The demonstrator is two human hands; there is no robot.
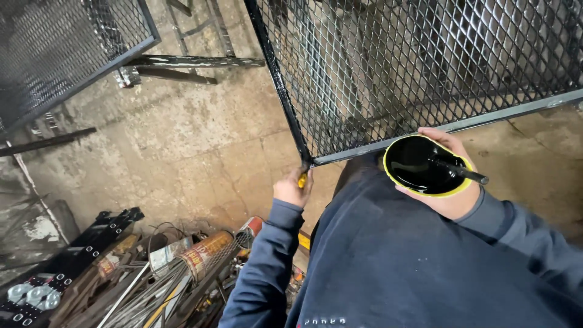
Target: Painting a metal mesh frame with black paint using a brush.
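My right hand (446, 182) cups a yellow-rimmed bowl (425, 165) of black paint (stick (458, 170) resting in it), under the mesh panel (425, 67). Left hand (291, 188), fingers curled, grips a yellow-handled brush (302, 180) at the panel's corner.

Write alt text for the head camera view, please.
A person's left hand holds a yellow-handled brush at the corner of a black mesh panel, while the right hand holds a yellow-rimmed bowl of black paint. Scrap metal lies below.
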